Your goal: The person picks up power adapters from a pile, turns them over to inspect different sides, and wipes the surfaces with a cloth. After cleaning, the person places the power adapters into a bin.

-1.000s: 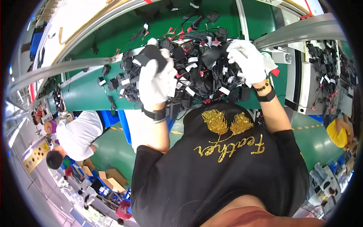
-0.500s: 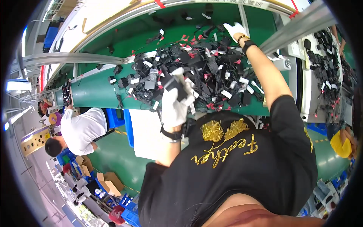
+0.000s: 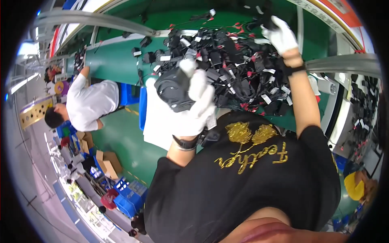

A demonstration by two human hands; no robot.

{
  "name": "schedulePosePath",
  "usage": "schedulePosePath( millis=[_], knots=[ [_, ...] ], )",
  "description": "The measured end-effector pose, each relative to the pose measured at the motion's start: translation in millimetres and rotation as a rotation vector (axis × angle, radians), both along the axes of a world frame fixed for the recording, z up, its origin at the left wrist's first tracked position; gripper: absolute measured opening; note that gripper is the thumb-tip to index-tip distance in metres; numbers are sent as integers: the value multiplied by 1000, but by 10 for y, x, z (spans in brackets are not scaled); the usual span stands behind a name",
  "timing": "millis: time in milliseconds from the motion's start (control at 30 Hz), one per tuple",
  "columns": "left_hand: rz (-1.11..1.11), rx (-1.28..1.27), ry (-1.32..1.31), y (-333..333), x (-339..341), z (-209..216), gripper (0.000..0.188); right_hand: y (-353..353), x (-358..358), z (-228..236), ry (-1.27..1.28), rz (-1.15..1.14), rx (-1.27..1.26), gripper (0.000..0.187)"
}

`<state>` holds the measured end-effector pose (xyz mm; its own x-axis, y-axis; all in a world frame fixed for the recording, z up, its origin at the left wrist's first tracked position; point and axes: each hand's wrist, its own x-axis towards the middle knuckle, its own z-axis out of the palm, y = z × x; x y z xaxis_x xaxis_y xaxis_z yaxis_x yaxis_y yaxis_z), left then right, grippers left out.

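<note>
My left hand (image 3: 196, 97), in a white glove, is closed around a black power adapter (image 3: 176, 89) with its cord bundled against it. It holds the adapter above the near edge of the pile, close to my body. At the far right of the pile, my white-gloved right hand (image 3: 280, 37) has its fingers curled on another black adapter (image 3: 274, 25), partly hidden by the glove. Between and beyond my hands spreads a heap of black power adapters (image 3: 233, 52) with tangled cords, white labels and red tags.
The heap lies on a green conveyor belt (image 3: 109, 58). Metal frame bars (image 3: 97, 19) cross its left and right sides. A white sheet-covered surface (image 3: 156, 125) and a blue bin (image 3: 128, 94) stand at the near left. A person in a white shirt (image 3: 93, 101) works farther left.
My left hand has raised its adapter toward me, turning it so the bundled cord shows. My right hand has closed on a black adapter at the far side. The view has shifted.
</note>
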<state>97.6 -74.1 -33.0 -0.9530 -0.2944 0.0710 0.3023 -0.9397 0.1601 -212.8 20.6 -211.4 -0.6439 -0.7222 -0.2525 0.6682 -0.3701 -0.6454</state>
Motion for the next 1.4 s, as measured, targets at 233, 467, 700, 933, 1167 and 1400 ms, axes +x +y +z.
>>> schedulePosePath(
  millis=[233, 467, 700, 933, 1167, 1400],
  knots=[
    [-61, -97, -27, 99, -399, 213, 59, 979, 1318, 2003, 210, 202, -573, 52],
    [-126, -49, -324, 498, -551, -458, 74, 786, 1767, 1725, 613, -131, 427, 59],
    [46, -144, -615, 674, -578, -511, 57, 834, 1946, 1297, 779, -181, 489, 75],
    [109, -441, -480, 811, -527, -680, 33, 918, 2065, 1177, 661, -183, 421, 62],
    [169, -678, -545, 862, -496, -650, 46, 1175, 2039, 1187, 872, -42, 507, 59],
    [43, -832, -616, 945, -412, -513, 52, 1302, 1734, 1349, 857, 54, 338, 31]
  ],
)
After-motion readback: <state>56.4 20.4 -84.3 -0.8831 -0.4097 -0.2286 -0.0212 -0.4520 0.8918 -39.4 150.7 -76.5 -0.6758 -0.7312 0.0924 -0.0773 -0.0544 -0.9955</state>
